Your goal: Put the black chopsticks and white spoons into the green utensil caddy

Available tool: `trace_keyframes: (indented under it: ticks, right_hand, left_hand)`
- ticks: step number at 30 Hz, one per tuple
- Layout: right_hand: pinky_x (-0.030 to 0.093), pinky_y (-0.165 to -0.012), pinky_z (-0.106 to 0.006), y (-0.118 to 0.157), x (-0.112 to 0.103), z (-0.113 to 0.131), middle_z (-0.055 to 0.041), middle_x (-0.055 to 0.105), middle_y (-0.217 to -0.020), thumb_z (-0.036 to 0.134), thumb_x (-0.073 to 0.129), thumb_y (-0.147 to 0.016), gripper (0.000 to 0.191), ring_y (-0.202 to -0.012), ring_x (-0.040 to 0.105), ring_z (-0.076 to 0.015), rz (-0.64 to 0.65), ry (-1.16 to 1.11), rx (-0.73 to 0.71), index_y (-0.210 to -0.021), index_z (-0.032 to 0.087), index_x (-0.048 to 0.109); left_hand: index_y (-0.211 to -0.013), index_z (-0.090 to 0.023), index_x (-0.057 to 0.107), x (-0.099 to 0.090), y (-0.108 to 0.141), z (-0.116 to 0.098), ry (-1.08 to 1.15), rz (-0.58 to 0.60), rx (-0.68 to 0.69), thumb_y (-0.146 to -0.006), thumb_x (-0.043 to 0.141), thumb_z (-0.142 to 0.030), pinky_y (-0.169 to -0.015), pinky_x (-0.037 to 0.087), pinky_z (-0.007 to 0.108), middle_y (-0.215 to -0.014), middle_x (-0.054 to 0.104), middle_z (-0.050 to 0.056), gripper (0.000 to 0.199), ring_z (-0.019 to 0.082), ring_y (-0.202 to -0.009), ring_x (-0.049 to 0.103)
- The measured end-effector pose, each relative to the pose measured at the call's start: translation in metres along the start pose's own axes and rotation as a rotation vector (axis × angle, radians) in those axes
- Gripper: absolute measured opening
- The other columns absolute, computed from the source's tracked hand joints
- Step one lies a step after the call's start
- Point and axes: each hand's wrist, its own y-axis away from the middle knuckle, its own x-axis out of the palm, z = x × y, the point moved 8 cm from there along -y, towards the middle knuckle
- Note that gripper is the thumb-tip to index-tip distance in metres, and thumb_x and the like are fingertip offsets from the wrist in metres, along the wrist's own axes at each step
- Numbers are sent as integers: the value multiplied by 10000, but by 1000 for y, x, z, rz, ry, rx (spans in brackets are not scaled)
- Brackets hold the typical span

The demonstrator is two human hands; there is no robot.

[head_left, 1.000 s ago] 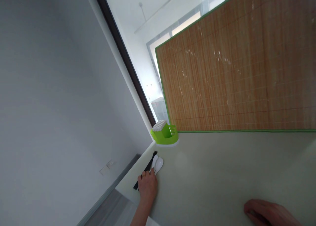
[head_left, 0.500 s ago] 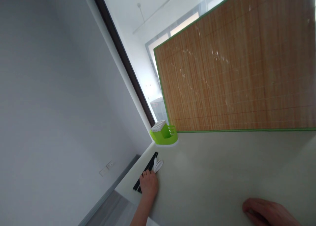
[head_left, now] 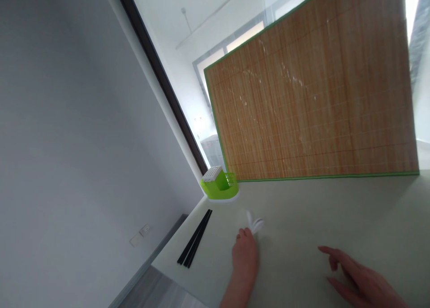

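Note:
My left hand [head_left: 245, 249] is closed round the lower ends of some white spoons [head_left: 257, 225], whose rounded heads fan out beyond the fingers; how many there are is hard to see. To its left, black chopsticks [head_left: 195, 239] lie slantwise on the pale table, apart from the hand. My right hand [head_left: 359, 276] is over the table at the lower right, its index finger stretched out and its thumb apart, with nothing held.
A lime-green utensil holder [head_left: 220, 185] with a white base and a white slotted part stands at the table's back left corner. Behind the pale table [head_left: 295, 218] rises a bamboo mat [head_left: 312, 97] with green edging, against a glass partition. A grey wall [head_left: 83, 119] borders the left.
My left hand has moved right, away from the chopsticks, carrying the white spoons. My right hand has opened from a curled shape and come further into view. The view has shifted slightly.

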Motion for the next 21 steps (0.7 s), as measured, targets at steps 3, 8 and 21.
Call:
trace_keyframes:
  ticks: [3, 8, 21]
  right_hand:
    - [529, -653, -239, -4, -22, 0, -70, 586, -1134, 460, 537, -828, 576, -741, 647, -166, -142, 59, 69, -1341, 269, 358]
    - [533, -700, -323, -6, -51, -15, -120, 504, -1259, 532, 429, -852, 567, -897, 642, -236, -298, 174, 236, -1328, 228, 378]
    - [479, -824, -408, -6, -33, -48, -73, 641, -1055, 505, 432, -865, 425, -939, 625, -266, -101, 277, 184, -1208, 284, 550]
  left_hand:
    - [-1104, -143, 556, 2, 25, -95, 154, 74, 189, -862, 354, -3, -715, 500, 300, -1044, 560, 148, 345, 214, -916, 603]
    - [-1262, -111, 483, 12, 65, -200, 329, 184, 403, -870, 352, -53, -757, 505, 432, -1139, 509, 238, 417, 307, -1038, 545]
    - [-1439, -161, 294, 24, 104, -224, 515, 380, 247, -855, 256, -38, -872, 430, 566, -1280, 438, 262, 598, 353, -1121, 479]
